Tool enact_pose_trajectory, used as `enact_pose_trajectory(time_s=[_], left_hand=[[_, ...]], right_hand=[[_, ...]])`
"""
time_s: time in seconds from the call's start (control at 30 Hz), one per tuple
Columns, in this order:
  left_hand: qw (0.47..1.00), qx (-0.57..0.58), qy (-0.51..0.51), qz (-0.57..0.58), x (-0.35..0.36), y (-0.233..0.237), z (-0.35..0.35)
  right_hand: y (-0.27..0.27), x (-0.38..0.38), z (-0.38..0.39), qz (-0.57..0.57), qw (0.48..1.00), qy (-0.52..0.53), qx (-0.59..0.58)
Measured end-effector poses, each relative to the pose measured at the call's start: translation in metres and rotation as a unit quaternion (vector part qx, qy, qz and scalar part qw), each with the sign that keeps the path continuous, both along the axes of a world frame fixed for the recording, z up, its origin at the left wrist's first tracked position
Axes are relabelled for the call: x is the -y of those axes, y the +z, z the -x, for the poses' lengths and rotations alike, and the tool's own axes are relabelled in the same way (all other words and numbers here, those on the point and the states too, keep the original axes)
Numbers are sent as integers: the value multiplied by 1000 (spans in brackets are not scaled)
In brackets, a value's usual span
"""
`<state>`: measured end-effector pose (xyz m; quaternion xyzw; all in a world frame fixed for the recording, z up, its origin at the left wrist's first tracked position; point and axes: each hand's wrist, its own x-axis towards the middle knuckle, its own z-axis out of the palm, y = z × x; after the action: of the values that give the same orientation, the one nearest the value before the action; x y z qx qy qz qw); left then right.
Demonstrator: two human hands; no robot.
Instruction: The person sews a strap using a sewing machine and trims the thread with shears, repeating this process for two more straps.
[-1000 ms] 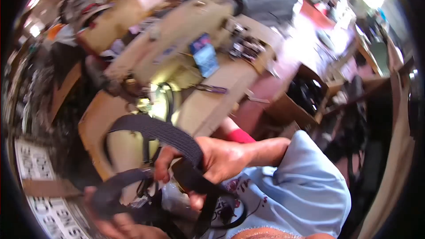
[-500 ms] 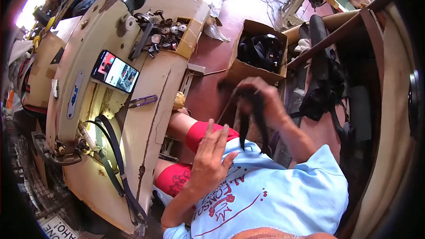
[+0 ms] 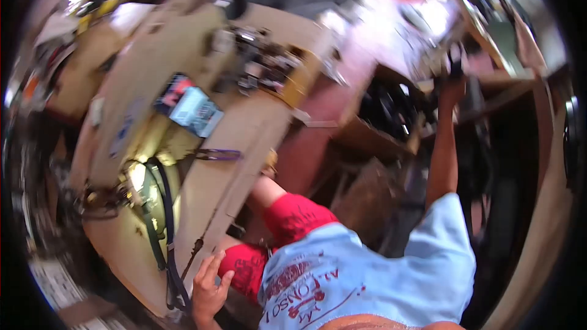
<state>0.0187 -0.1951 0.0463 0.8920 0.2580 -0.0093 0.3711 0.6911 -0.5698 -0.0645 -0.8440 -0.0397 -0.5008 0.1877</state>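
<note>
My left hand (image 3: 211,286) is beside the front edge of the sewing machine table (image 3: 202,205), fingers stretched out and holding nothing. Black straps (image 3: 164,208) hang over that edge close by. Far out on the other side, my right hand (image 3: 451,88) is at the end of a straight arm, past the cardboard box (image 3: 354,137). Dark strap material (image 3: 455,68) shows at its fingers, which are blurred by motion. The box holds black items (image 3: 391,107).
A lit phone (image 3: 188,107) leans on the sewing machine (image 3: 143,73). Purple-handled thread snips (image 3: 219,154) lie on the table, with bobbins and metal parts (image 3: 263,64) behind. A wooden frame (image 3: 510,95) stands at right.
My right hand has swung from in front of my body, where it held black straps, outward past the box. My left hand has dropped toward the table edge. The view has shifted and blurred.
</note>
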Motion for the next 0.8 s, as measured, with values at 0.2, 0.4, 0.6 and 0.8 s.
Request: enact_pose_trajectory(time_s=[0.2,0.4,0.6,0.8], left_hand=[[996,6,78,-52,6,27,26],[964,9,251,-89,-15,56,58],[941,40,268,-203,-79,59,70],[933,27,152,-326,-157,34,84]], right_hand=[[-290,-11,60,289,648,-1,-705],[-298,-11,66,187,674,137,-701],[-238,-21,74,95,831,196,-512],[-166,-56,101,-35,812,301,-499]])
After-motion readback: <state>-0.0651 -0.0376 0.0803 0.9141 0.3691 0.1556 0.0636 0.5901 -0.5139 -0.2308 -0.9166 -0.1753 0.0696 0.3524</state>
